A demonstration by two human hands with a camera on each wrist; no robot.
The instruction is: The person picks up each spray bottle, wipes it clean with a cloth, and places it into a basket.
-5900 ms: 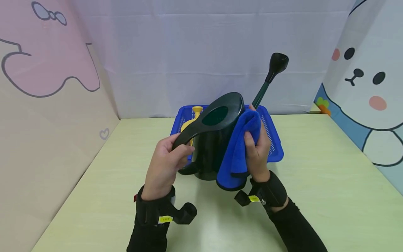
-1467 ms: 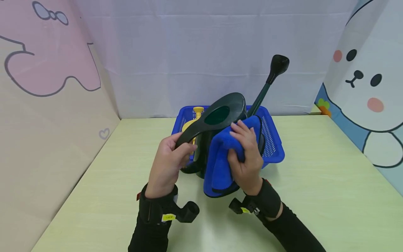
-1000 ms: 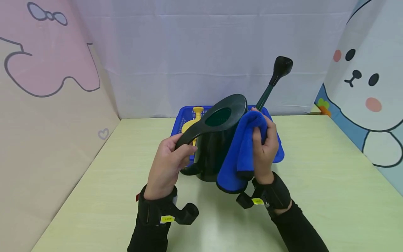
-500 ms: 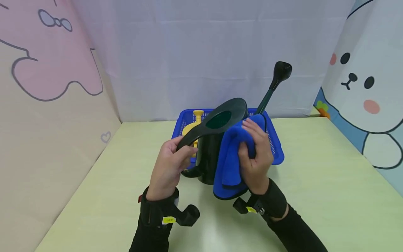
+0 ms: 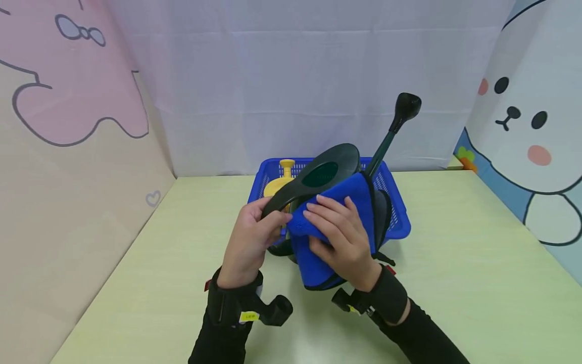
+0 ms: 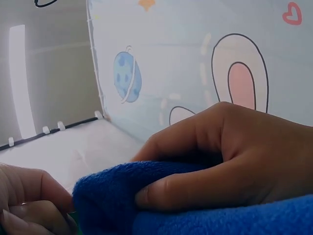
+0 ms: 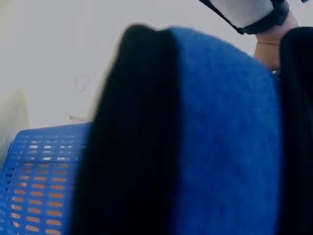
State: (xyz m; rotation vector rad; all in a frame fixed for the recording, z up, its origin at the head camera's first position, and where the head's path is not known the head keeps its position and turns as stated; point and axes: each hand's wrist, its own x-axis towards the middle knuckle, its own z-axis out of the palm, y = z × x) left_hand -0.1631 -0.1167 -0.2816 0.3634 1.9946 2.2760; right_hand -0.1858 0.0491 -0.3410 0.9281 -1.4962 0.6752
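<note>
A dark green watering can [image 5: 344, 155], with a long spout [image 5: 383, 146] ending in a black head, is tilted above the table. My left hand [image 5: 247, 242] grips the can's curved handle [image 5: 291, 193]. With my right hand [image 5: 345, 242] I hold a folded blue cloth [image 5: 347, 192] with black edging against the can's near side. The cloth hides most of the can's body. In the left wrist view, the right thumb and fingers clasp a fold of the cloth [image 6: 110, 191]. In the right wrist view, cloth [image 7: 227, 132] fills the middle, blurred.
A blue perforated plastic basket [image 5: 400, 225] stands behind the can on the pale table [image 5: 454, 253]. A yellow plastic item [image 5: 274, 186] with a knobbed stem sits in the basket. A white curtain [image 5: 204, 101] hangs at the back, with printed panels on both sides.
My right hand has swept the cloth back and forth over the can's side and is now further left, close to the left hand. The left hand keeps its grip on the handle.
</note>
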